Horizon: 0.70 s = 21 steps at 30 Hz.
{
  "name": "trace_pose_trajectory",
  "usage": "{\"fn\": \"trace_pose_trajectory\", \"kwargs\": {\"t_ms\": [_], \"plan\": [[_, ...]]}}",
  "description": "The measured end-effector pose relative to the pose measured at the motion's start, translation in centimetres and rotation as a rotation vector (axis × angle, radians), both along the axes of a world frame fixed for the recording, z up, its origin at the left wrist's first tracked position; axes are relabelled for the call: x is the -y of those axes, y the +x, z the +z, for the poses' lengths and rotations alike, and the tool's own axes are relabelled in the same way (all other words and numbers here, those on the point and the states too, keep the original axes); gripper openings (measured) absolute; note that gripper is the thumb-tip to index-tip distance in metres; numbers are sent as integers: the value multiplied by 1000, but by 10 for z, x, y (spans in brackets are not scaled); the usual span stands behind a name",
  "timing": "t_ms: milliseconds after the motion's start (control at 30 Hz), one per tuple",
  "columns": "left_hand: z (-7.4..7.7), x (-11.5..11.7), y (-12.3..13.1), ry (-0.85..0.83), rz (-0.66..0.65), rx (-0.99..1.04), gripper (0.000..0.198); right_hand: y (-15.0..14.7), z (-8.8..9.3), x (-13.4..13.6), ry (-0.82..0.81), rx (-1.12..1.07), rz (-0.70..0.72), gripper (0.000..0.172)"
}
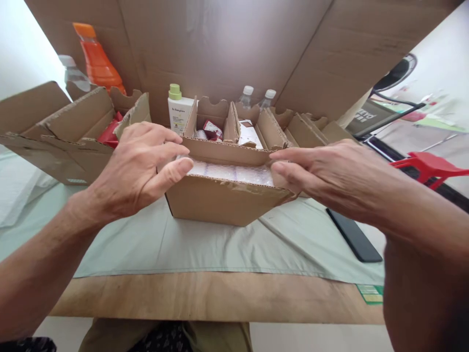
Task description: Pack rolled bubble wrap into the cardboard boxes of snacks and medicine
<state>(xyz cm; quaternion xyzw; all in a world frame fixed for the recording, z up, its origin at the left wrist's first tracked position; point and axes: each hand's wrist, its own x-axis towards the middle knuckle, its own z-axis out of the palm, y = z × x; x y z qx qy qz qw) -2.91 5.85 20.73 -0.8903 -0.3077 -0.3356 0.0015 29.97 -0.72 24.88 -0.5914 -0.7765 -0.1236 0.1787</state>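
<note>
A small cardboard box with an open top stands in front of me, bubble wrap filling it near the rim. At its left end is my left hand, fingers curled and thumb lying over the top corner; part of its grip is hidden. My right hand pinches the box's right upper corner between thumb and fingers. The raised back flap of the box spans the gap between both hands.
Behind stand cardboard bins holding a red packet and a white box. A green-capped bottle, an orange bottle and clear bottles are further back. A black phone lies right on the cloth; a red stool stands beyond.
</note>
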Motion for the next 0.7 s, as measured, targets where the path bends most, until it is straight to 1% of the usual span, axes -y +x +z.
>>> {"fn": "trace_pose_trajectory", "kwargs": {"t_ms": [67, 133, 167, 233, 333, 433, 500, 600, 667, 700], "plan": [[-5, 6, -6, 50, 10, 137, 41, -7, 12, 20, -3, 104, -10, 44], [-10, 11, -13, 78, 21, 212, 34, -10, 13, 38, 106, 63, -44, 41], [-13, 12, -16, 81, 15, 216, 33, -11, 8, 46, 164, 11, -54, 39], [-16, 14, -20, 81, -44, 180, 33, -11, -4, 57, 234, -79, -46, 35], [-14, 10, -19, 64, -143, 88, 38, -15, -20, 64, 289, -142, 3, 27], [-9, -2, -10, -26, -176, -9, 39, -19, -24, 62, 333, -158, 56, 24], [-5, -13, -4, -112, -180, -46, 39, -18, -24, 61, 360, -191, 55, 23], [1, -22, 0, -187, -194, -68, 42, -10, -31, 68, 369, -306, -9, 22], [2, -20, -5, -162, -188, -33, 43, -2, -44, 76, 351, -429, -100, 24], [0, -16, -9, -134, -160, 26, 43, 2, -54, 80, 328, -492, -159, 26]]}}
